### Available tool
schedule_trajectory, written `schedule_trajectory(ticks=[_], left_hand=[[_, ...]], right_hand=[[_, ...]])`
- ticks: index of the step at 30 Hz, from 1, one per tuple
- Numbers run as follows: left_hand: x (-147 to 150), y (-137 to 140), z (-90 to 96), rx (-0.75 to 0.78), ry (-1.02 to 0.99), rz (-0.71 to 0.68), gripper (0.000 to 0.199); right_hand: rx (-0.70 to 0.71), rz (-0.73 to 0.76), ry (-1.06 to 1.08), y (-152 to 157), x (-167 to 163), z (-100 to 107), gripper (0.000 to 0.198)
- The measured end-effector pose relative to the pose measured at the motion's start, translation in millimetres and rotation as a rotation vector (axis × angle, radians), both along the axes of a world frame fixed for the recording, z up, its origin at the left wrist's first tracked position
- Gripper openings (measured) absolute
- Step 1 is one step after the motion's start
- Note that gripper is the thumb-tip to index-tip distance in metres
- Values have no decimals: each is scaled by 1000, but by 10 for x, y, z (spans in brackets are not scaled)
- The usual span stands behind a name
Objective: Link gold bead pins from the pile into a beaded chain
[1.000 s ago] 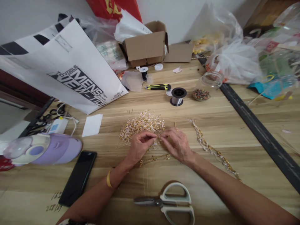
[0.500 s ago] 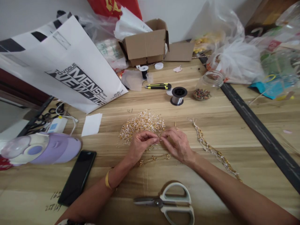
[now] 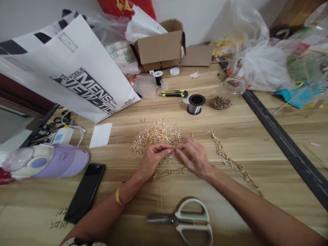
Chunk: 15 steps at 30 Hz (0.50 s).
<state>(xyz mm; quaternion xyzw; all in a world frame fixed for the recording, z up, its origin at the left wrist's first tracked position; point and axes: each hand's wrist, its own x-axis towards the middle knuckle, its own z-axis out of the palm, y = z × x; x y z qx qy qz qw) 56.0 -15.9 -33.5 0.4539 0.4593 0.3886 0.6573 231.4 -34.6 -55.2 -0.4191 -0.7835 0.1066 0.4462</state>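
Observation:
Both hands meet at the front right edge of a pile of small gold and clear beads [image 3: 153, 135]. My left hand [image 3: 156, 155] is closed in a pinch, thumb against forefinger. Its fingertips almost touch those of my right hand [image 3: 193, 157], which pinches too. Whatever is between the fingertips is too small to make out. Just below them a gold chain [image 3: 169, 172] with a ring at one end lies on the table, partly behind my left hand. To the right lies a bundle of gold and clear beaded strands [image 3: 230, 162]. White-handled scissors [image 3: 184, 221] rest nearer me.
Behind the beads stand a wire spool [image 3: 196, 104], a yellow and black utility knife [image 3: 173, 93] and a glass jar [image 3: 228, 92] with beads in it. A phone [image 3: 85, 193] and a purple bottle [image 3: 61, 160] lie to the left. A paper bag [image 3: 84, 75] leans behind.
The hands stay in nearly the same pinch, fingertips together. The whole view has shifted very slightly; nothing on the table has visibly moved.

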Motion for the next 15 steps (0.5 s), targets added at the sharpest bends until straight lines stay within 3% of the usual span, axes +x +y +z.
schedule_trajectory(ticks=[15], left_hand=[[-5, 10, -15, 15, 9, 27, 15]], right_hand=[[20, 35, -48, 1, -1, -12, 4]])
